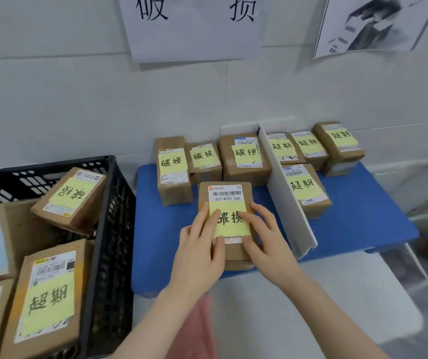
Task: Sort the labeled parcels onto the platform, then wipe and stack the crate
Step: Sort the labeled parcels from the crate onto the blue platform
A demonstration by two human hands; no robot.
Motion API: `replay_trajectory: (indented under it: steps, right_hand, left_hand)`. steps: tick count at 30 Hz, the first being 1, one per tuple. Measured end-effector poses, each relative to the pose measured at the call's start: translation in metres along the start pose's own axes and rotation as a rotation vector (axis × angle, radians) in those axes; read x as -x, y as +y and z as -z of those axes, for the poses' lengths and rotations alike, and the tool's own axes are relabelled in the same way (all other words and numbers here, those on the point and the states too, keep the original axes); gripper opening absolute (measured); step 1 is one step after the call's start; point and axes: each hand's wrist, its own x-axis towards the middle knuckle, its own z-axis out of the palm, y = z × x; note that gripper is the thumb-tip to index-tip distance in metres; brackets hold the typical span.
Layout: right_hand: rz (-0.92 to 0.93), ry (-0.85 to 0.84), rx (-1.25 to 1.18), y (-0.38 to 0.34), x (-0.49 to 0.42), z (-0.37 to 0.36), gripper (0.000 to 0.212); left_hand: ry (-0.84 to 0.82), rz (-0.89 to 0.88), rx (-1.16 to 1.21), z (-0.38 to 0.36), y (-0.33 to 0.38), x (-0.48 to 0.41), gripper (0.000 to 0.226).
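Several parcels (50, 294) in black crate (109, 242), left hand (197, 255) and right hand (267, 242), fingers (202, 218) straight, pressing labeled box (227, 195) on blue platform (350, 216)

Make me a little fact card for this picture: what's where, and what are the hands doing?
Hands: left hand and right hand both lie on one parcel
Parcel note: yellow, reads 破损, matching the wall sign
Where: blue platform, left of the white divider
Behind it: three 破损 parcels
Right of divider: four 超期 parcels
Crate: black crate, left of platform, several parcels inside
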Motion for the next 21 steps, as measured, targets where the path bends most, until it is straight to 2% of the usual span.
replay_trajectory:
  steps: [7, 21]
  right_hand:
    - [-0.017, -0.121, 0.108, 0.053, -0.011, -0.004, 0.042]
    - [-0.195, -0.195, 0.348, 0.04, -0.068, 0.04, 0.05]
  left_hand:
    - [-0.066, 0.145, 0.009, -0.054, -0.008, -0.005, 0.052]
    - [-0.141, 0.155, 0.081, -0.084, 0.009, -0.06, 0.054]
